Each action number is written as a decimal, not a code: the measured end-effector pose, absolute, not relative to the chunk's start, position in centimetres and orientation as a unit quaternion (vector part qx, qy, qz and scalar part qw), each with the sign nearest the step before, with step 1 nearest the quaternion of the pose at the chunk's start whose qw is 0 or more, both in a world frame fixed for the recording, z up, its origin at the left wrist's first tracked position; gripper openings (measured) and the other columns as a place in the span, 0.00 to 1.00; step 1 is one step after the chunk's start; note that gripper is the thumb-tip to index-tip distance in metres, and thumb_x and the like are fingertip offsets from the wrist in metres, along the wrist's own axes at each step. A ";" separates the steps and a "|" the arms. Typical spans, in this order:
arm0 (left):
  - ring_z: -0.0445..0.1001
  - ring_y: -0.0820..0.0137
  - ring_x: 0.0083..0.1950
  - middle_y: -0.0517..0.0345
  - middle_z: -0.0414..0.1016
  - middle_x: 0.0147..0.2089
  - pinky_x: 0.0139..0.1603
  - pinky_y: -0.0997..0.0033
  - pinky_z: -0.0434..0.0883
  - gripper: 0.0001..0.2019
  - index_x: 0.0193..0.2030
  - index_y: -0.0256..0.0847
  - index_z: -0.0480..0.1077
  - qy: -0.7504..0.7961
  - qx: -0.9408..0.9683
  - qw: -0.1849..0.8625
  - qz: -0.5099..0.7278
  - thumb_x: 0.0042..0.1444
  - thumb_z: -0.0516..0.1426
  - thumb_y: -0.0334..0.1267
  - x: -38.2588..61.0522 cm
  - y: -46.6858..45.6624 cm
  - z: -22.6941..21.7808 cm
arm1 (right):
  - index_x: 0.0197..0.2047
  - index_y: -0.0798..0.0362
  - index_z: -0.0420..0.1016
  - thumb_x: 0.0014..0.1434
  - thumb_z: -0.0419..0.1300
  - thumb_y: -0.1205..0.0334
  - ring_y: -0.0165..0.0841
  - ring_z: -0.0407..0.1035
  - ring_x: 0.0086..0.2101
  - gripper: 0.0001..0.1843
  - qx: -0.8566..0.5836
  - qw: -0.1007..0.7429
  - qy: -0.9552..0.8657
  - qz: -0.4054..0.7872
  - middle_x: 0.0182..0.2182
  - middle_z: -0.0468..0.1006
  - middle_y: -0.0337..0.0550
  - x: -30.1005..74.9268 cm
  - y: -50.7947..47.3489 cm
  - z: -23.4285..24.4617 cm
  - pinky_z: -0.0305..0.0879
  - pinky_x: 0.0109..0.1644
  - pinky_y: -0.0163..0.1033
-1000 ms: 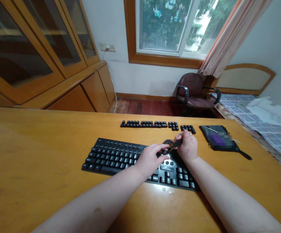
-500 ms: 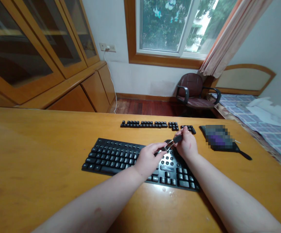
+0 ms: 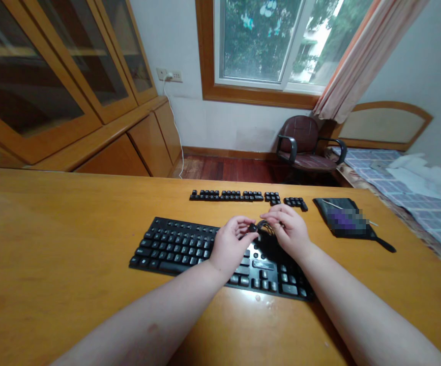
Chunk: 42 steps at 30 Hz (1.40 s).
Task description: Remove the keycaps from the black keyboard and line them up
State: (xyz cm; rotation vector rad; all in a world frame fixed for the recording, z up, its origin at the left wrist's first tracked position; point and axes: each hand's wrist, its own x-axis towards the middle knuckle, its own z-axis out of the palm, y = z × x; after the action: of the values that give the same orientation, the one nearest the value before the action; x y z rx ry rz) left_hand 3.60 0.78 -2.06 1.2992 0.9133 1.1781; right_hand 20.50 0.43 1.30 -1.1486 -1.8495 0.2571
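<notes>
My left hand point(image 3: 232, 245) pinches a small black keycap point(image 3: 253, 228) between thumb and fingers, above the black keyboard point(image 3: 178, 244). Close to its right, my right hand point(image 3: 289, 231) is curled with its fingertips pointing toward the keycap. Whatever it may hold is hidden; the keycap puller with wire prongs does not show now. A coiled black cable point(image 3: 266, 225) lies behind the keyboard, between the hands. Part of the keyboard's right half has bare key stems, and the hands and a shadow cover some of it.
Several loose keycaps point(image 3: 230, 195) stand in groups along the far side of the wooden table point(image 3: 71, 244). A black pouch point(image 3: 352, 233), partly blurred, lies at the right with a thin white stick on it. Beyond are a chair point(image 3: 300, 137), a bed and a cabinet.
The keycap puller seen in my right hand has gone out of sight. My right hand has turned, its fingers now pointing left. My left hand keeps nearly the same place, with the keycap in its fingers.
</notes>
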 end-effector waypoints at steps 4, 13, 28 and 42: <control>0.76 0.70 0.39 0.56 0.75 0.36 0.45 0.67 0.73 0.11 0.37 0.37 0.66 0.362 0.542 0.568 0.503 0.46 0.60 0.28 3.6 0.6 -2.0 | 0.40 0.49 0.76 0.57 0.56 0.62 0.33 0.70 0.35 0.09 -0.412 0.402 -0.808 0.127 0.34 0.74 0.45 20.2 0.4 1.3 0.68 0.38 0.39; 0.76 0.69 0.41 0.53 0.76 0.38 0.48 0.65 0.72 0.11 0.39 0.37 0.66 0.349 0.515 0.591 0.513 0.47 0.59 0.27 3.6 0.8 -2.1 | 0.40 0.49 0.75 0.54 0.61 0.63 0.33 0.71 0.35 0.09 -0.404 0.430 -0.797 0.130 0.33 0.77 0.45 20.5 0.9 0.5 0.70 0.38 0.40; 0.76 0.70 0.40 0.54 0.76 0.36 0.45 0.68 0.72 0.06 0.34 0.36 0.66 0.369 0.527 0.585 0.495 0.48 0.58 0.27 3.5 1.1 -2.0 | 0.37 0.51 0.73 0.53 0.61 0.60 0.29 0.72 0.30 0.07 -0.438 0.389 -0.805 0.097 0.32 0.78 0.42 19.6 0.2 0.9 0.68 0.35 0.34; 0.73 0.71 0.39 0.54 0.74 0.41 0.43 0.69 0.70 0.09 0.40 0.39 0.69 0.427 0.671 0.406 0.451 0.52 0.54 0.28 3.0 0.7 -0.9 | 0.43 0.49 0.74 0.58 0.53 0.55 0.35 0.71 0.39 0.14 -0.718 0.074 -0.692 0.016 0.41 0.77 0.43 23.8 3.7 -0.6 0.61 0.41 0.36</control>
State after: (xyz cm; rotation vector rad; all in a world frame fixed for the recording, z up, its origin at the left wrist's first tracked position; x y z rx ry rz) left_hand 3.00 0.68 -0.93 1.6916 1.0758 1.1375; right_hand 23.78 3.70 -0.61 -2.1539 -2.0787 0.0471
